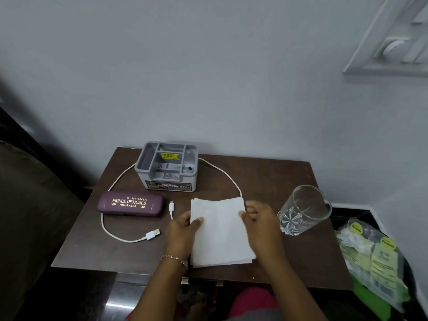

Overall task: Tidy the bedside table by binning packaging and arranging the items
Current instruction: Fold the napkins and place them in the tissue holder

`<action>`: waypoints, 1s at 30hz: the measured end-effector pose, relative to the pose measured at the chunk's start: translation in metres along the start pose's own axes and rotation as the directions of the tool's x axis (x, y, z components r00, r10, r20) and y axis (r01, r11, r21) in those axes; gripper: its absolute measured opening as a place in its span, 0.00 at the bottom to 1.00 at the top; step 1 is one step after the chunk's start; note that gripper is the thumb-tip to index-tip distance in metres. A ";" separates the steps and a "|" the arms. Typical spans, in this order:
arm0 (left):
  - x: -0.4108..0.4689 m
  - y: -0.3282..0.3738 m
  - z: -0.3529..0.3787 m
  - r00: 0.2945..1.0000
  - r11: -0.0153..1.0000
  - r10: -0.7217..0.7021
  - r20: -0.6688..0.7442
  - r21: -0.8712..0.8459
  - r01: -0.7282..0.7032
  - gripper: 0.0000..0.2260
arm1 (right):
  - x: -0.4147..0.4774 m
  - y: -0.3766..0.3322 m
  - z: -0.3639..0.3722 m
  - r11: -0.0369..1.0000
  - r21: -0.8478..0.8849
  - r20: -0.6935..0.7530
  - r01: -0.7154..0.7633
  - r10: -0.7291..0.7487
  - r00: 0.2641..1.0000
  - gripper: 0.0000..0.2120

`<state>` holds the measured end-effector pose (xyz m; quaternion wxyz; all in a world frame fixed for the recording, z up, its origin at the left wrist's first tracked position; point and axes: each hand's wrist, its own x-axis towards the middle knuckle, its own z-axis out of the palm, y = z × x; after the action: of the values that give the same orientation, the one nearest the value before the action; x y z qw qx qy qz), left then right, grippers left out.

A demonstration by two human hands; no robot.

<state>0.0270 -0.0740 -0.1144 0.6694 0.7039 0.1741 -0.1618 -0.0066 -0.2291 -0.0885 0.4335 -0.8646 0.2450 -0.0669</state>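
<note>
1. White napkins (220,232) are lying at the table's (92,246) six o'clock edge; the left hand (183,228) is pinching their nine o'clock side.
2. The right hand (261,221) is gripping the three o'clock side, fingers curled.
3. Squaring them is calling for even inward pressure, avoiding the glass (303,209) at three o'clock.

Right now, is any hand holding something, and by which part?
The left hand pinches the white paper stack at its left edge, thumb on top. The right hand touches the right edge; a grip there cannot be told.
</note>
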 end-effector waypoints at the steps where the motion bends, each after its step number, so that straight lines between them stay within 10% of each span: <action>1: 0.000 -0.001 0.001 1.000 1.000 -0.005 0.001 -0.010 0.005 0.09 | 0.011 0.004 0.000 1.000 -0.006 -0.003 -0.023 0.023 1.000 0.14; 22: -0.005 0.002 0.004 0.998 0.992 0.037 -0.046 0.121 -0.031 0.13 | 0.043 0.016 0.006 0.990 0.072 -0.079 0.123 -0.117 0.990 0.04; 26: -0.014 0.006 0.006 0.906 0.706 0.415 -0.085 0.657 -0.262 0.32 | 0.019 0.009 -0.006 0.963 0.201 -0.033 0.181 -0.178 0.984 0.07; 30: -0.012 0.014 0.010 0.858 0.518 0.510 0.062 0.774 -0.364 0.44 | -0.004 0.010 -0.019 0.911 0.247 0.040 0.330 -0.349 0.936 0.09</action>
<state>0.0225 -0.0852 -0.0967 0.3092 0.9502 -0.0365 0.0162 -0.0202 -0.2458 -0.0842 0.5247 -0.8383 0.0631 -0.1339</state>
